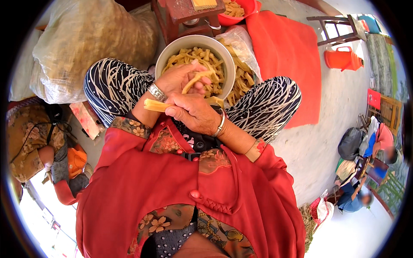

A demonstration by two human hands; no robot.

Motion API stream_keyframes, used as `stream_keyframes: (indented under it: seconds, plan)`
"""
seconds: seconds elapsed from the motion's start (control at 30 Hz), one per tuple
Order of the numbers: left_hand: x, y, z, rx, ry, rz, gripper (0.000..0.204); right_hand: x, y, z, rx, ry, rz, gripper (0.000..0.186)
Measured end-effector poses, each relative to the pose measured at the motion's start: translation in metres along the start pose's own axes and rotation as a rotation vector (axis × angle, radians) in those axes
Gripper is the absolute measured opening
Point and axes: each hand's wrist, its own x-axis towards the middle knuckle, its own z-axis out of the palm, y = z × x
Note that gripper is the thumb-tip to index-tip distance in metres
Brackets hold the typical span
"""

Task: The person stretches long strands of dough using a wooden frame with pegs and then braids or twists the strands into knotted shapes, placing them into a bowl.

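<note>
A wide pale metal basin (162, 58) full of tan, dried-looking strips (195, 56) stands between my knees. My left hand (180, 79), with a silver watch at the wrist, is over the basin, fingers curled on a bent tan strip (198, 77). Below and crossing it, my right hand (192, 112), wearing a bangle, grips a pale yellow strip (154, 105) whose end sticks out to the left. More strips (240, 81) lie in a clear plastic bag just right of the basin.
A large sack (94, 34) is at upper left, a red wooden stool (183, 10) and red bowl (248, 9) behind the basin. A red mat (284, 64), orange jug (342, 59) and wooden chair (335, 28) are rightward. Other people sit at left (30, 137) and lower right (352, 198).
</note>
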Motion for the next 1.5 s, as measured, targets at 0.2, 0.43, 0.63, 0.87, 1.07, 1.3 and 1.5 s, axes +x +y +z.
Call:
stream_keyframes:
  seconds: [0.2,0.43,0.63,0.87,1.07,1.3,1.5]
  plan:
    - [-0.002,-0.003,-0.037,0.140,-0.056,0.280,0.023,-0.004,-0.010,-0.010,0.164,0.397,0.082,0.023]
    - [-0.052,0.005,-0.002,0.786,0.243,0.604,0.012,0.023,0.011,-0.014,0.118,0.582,0.139,0.025]
    - [-0.067,0.008,0.013,1.466,0.480,1.373,0.013,0.019,0.021,-0.023,-0.020,0.350,0.115,0.031]
    - [-0.069,0.004,0.004,1.170,0.300,0.929,0.008,0.016,-0.005,-0.044,-0.020,0.111,0.207,0.040]
    - [-0.060,0.011,0.011,0.162,-0.196,0.641,0.025,0.011,-0.019,-0.050,0.011,0.209,0.081,0.034]
    - [-0.067,0.005,0.019,0.836,-0.036,0.919,0.040,0.000,0.003,-0.051,0.187,0.194,0.175,0.031]
    - [-0.056,-0.012,0.025,0.668,0.070,0.833,0.037,0.004,0.002,-0.037,0.145,0.282,0.181,0.028]
